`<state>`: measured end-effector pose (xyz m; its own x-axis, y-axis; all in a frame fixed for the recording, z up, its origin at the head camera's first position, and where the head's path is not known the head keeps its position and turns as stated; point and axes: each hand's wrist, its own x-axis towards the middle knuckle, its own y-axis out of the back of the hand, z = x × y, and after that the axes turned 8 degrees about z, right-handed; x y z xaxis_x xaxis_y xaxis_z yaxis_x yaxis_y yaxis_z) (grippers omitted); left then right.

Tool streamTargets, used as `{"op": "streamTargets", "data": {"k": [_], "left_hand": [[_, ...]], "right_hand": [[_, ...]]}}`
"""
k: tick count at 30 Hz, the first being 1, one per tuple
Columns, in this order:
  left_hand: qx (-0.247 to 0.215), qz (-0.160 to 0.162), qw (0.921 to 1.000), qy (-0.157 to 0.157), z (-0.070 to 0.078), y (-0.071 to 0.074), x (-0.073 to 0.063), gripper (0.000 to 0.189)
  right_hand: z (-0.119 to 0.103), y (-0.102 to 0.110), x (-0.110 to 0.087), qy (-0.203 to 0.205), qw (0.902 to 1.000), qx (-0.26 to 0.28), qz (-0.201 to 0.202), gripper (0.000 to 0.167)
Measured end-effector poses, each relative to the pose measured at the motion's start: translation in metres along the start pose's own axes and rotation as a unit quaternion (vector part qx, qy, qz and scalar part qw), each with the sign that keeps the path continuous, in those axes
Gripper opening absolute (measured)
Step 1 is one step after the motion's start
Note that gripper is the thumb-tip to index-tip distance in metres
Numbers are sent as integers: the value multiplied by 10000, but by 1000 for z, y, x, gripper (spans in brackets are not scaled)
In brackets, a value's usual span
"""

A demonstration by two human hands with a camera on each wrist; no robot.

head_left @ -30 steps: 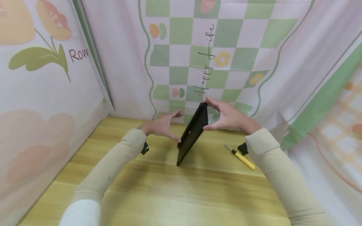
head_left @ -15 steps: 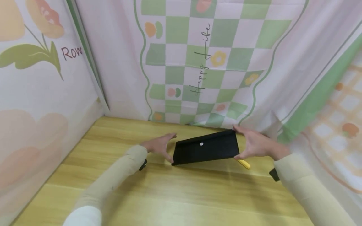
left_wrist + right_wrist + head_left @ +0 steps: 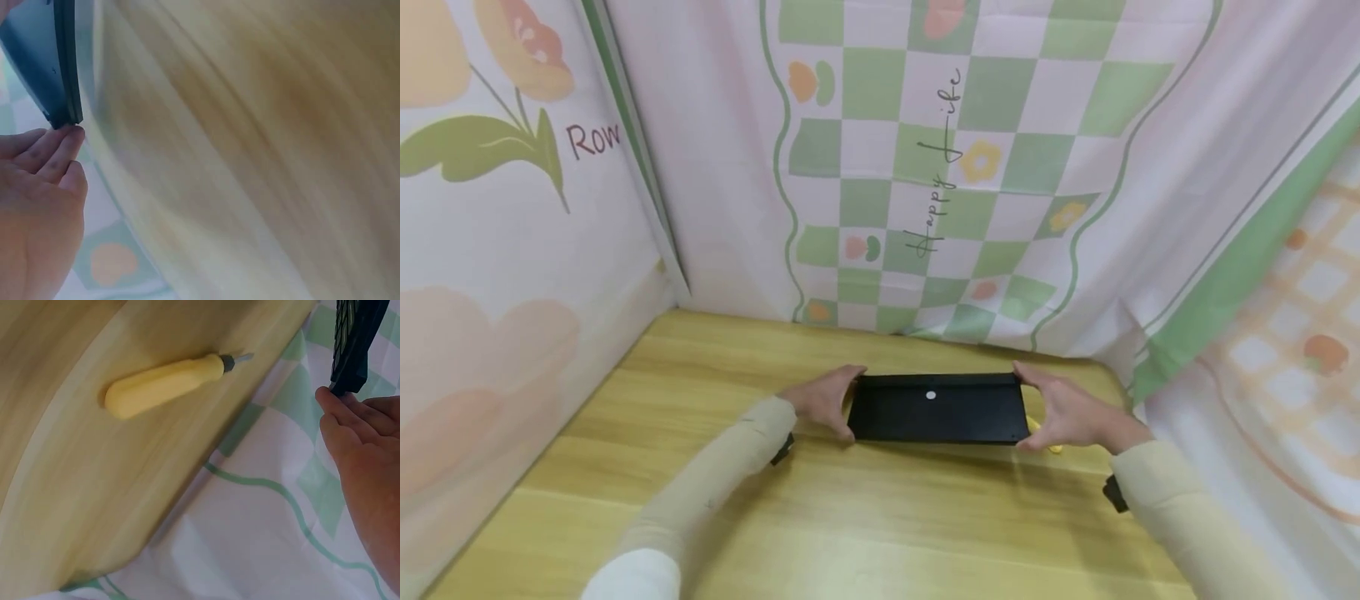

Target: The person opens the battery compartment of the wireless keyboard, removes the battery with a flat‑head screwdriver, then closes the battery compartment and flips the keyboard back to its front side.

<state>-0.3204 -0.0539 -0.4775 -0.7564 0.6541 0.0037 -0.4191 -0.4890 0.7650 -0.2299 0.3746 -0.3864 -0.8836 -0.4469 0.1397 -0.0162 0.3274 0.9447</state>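
In the head view a black keyboard (image 3: 940, 417) is held back side up, with a small white round spot on its flat underside. Rows of keys show on its lower face in the right wrist view. My left hand (image 3: 823, 404) grips its left end, thumb at the near corner and fingers at the far one. At the other end my right hand (image 3: 1071, 410) grips it the same way. The keyboard looks raised a little off the wooden table (image 3: 865, 517). A screwdriver (image 3: 165, 386) with a yellow handle lies on the table below my right hand, mostly hidden in the head view.
A checked green and white cloth (image 3: 925, 192) hangs behind the table's far edge. To the left stands a flower-print cloth wall (image 3: 512, 275), and more draped cloth (image 3: 1285, 417) borders the right side.
The keyboard has swung from steeply tilted to roughly level, its back turned up, and come lower. My right hand moved right and down; my left hand closed in on the left end.
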Motion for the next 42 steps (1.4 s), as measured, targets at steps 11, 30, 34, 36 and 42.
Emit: {"op": "streamTargets", "data": {"k": [11, 30, 34, 36, 42], "left_hand": [[-126, 442, 9973, 581, -29, 33, -46, 133], [-233, 502, 9950, 834, -36, 31, -57, 133], [-324, 457, 9949, 840, -35, 34, -60, 131], [-324, 418, 9951, 831, -36, 34, -61, 130], [-28, 375, 9959, 822, -38, 33, -59, 129]], "right_hand": [[-7, -60, 44, 86, 9970, 748, -193, 136], [-1, -96, 52, -84, 9947, 890, -510, 135], [-1, -93, 55, -82, 9963, 705, -491, 133], [-3, -89, 58, -37, 9974, 593, -416, 128], [-12, -78, 75, 172, 9989, 441, 9, 85]]}}
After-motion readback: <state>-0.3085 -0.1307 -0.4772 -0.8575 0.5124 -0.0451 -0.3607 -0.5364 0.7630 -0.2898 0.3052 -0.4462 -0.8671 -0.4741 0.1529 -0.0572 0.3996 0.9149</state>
